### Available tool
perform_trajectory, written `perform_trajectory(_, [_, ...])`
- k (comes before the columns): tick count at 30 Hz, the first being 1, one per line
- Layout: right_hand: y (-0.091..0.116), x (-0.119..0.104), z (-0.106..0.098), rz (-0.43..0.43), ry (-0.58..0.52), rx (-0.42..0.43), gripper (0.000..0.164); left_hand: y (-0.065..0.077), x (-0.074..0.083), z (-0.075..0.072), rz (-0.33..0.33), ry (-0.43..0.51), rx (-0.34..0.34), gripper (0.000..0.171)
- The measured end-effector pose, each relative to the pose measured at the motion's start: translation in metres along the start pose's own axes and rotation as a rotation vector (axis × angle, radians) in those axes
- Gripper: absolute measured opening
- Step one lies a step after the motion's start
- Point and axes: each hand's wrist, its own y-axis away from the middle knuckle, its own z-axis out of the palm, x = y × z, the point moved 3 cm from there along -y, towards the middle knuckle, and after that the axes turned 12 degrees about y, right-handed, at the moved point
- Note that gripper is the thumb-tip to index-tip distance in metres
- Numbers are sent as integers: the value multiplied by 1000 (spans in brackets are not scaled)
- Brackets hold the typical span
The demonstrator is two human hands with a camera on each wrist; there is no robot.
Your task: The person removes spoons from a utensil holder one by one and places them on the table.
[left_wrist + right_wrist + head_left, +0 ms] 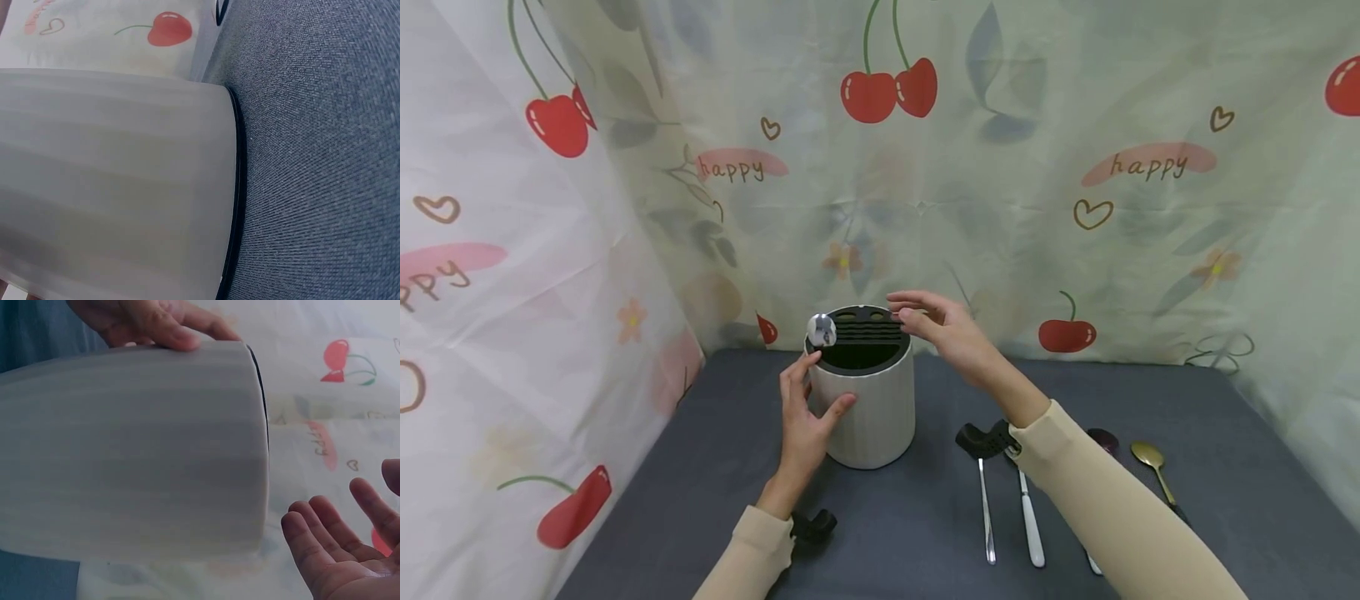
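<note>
A white ribbed utensil holder [872, 421] with a black slotted top [868, 333] stands upright on the dark cloth. One silver spoon [822, 330] pokes out of its left side, bowl upward. My left hand [805, 425] grips the holder's left wall, thumb on the front and fingers along the side near the rim. Over the right edge of the top hovers my right hand [943, 329]. In the right wrist view the right hand [350, 556] has its fingers spread and holds nothing, apart from the holder [137, 450]. The left wrist view shows mostly the holder's wall [119, 181].
Right of the holder lie a silver-handled utensil [987, 512], a white-handled utensil [1032, 521], a dark-headed utensil [1103, 439] and a gold spoon [1148, 454]. My right sleeve covers parts of them. A cherry-print curtain [925, 208] hangs behind the cloth-covered table [700, 500].
</note>
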Motion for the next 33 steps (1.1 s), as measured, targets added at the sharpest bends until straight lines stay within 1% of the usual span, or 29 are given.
perform_trajectory(11, [-19,-4,33,-21,8,-25,41,0,0,0,18,0,-7,76])
perform_trajectory(18, [-30,-3,49,14,62,-24,41,0,-40,-9,33,-22,-13,78])
perform_trajectory(21, [-35,-3,53,30,58,-23,41,0,-31,-6,28,-20,-6,79])
perform_trajectory(25, [-41,-3,58,49,68,-25,41,0,-11,-2,20,-14,-7,76])
perform_trajectory(27, [-43,-3,59,58,75,-33,42,1,-3,-1,19,-11,-10,74])
perform_trajectory(30, [-45,-3,61,66,76,-55,42,1,1,-1,18,-7,-14,73])
perform_trajectory(33, [-46,-2,63,62,77,-93,45,0,1,-1,23,-3,-15,74])
